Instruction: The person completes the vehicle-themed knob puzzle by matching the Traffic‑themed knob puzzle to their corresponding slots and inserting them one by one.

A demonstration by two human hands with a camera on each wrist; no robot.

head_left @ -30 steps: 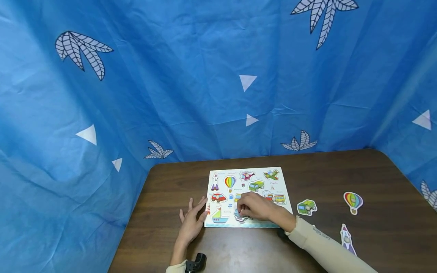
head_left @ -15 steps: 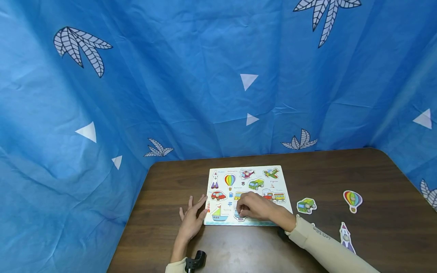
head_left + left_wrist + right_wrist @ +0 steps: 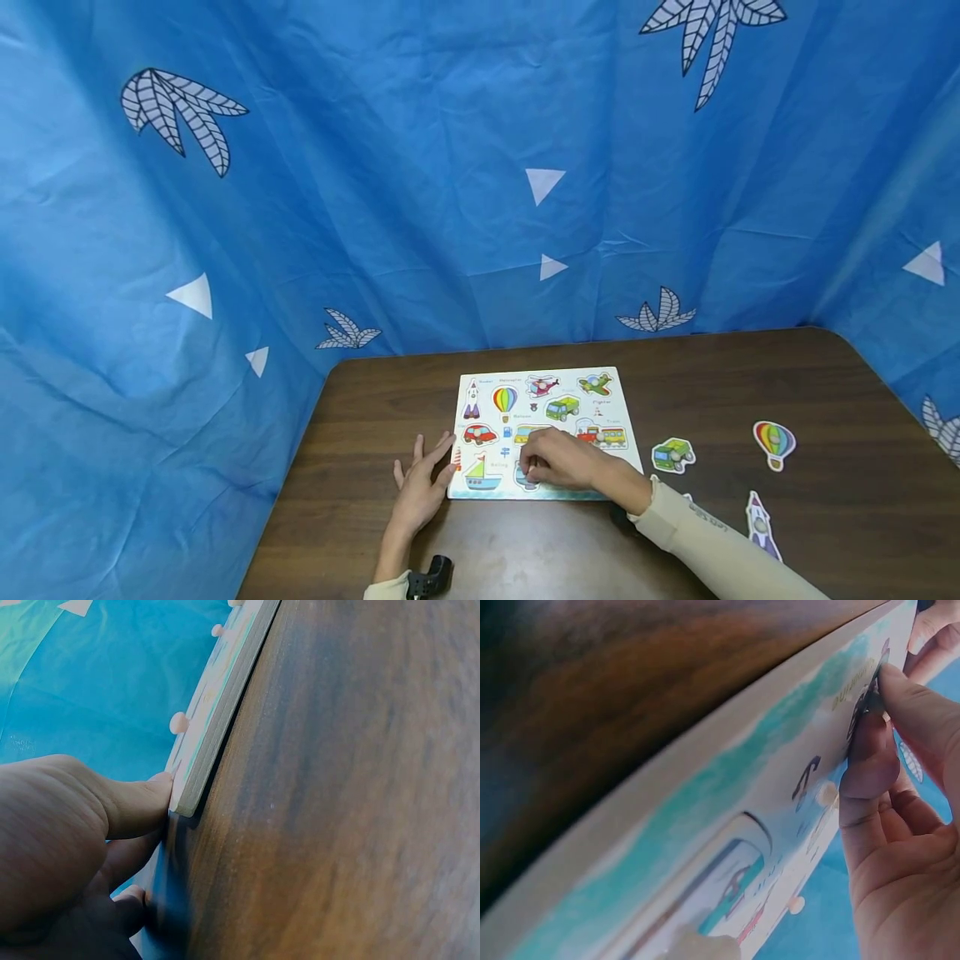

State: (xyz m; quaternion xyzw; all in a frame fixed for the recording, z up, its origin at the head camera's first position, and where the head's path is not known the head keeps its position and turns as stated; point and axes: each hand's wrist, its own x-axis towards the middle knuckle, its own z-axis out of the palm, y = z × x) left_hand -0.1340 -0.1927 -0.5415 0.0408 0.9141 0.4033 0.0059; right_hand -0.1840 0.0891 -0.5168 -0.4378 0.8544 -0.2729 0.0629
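A white puzzle board point(image 3: 632, 457) with vehicle pictures lies on the brown table. My right hand point(image 3: 561, 458) is over its lower middle and pinches a small blue puzzle piece point(image 3: 522, 477) between thumb and finger. The right wrist view catches that piece point(image 3: 867, 701) nearly edge-on; its picture is mostly hidden. At the board's left edge rests my left hand point(image 3: 420, 497), fingers spread and fairly straight. In the left wrist view the left thumb point(image 3: 142, 806) touches the board's corner, near a pale round knob point(image 3: 178, 723).
Right of the board lie a green truck piece point(image 3: 673, 456), a balloon piece point(image 3: 774, 444) and a rocket piece point(image 3: 764, 525). A bit of another piece peeks out beside the right sleeve point(image 3: 720, 537). A blue curtain point(image 3: 450, 208) hangs behind the table.
The blue piece under my right fingers has shifted slightly and sits closer to its picture on the board. My left hand stays where it was.
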